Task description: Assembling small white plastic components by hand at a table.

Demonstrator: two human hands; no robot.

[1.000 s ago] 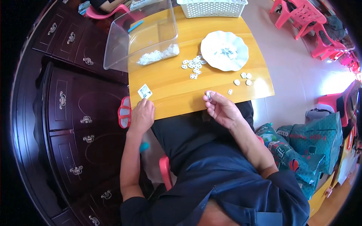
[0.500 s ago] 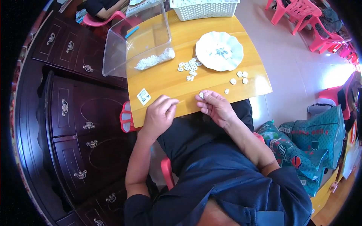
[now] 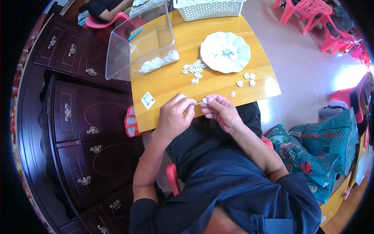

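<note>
Close to the table's front edge, my right hand (image 3: 223,111) pinches a small white button-like piece (image 3: 205,100) between thumb and fingertips. My left hand (image 3: 174,116) is closed on a thin, pale stick-like thing (image 3: 199,103); its tip reaches the white piece, and its exact kind is too small to make out. Beyond my hands lies a cluster of similar small white pieces with dark holes (image 3: 191,69). Several more (image 3: 240,83) sit apart to the right, with a single piece (image 3: 233,94) nearest my right hand. A scalloped white plate (image 3: 244,58) holds small pale and bluish bits.
On the far left of the wooden table (image 3: 175,86) a clear plastic bin (image 3: 113,64) holds bagged white pieces (image 3: 159,62) and a blue tool (image 3: 135,34). A white perforated basket (image 3: 210,13) stands at the back. Green bags (image 3: 331,136) rest on the floor at right.
My left hand has moved right and slightly up, close to my right hand. The thin stick now shows between its fingers and meets the white piece.
</note>
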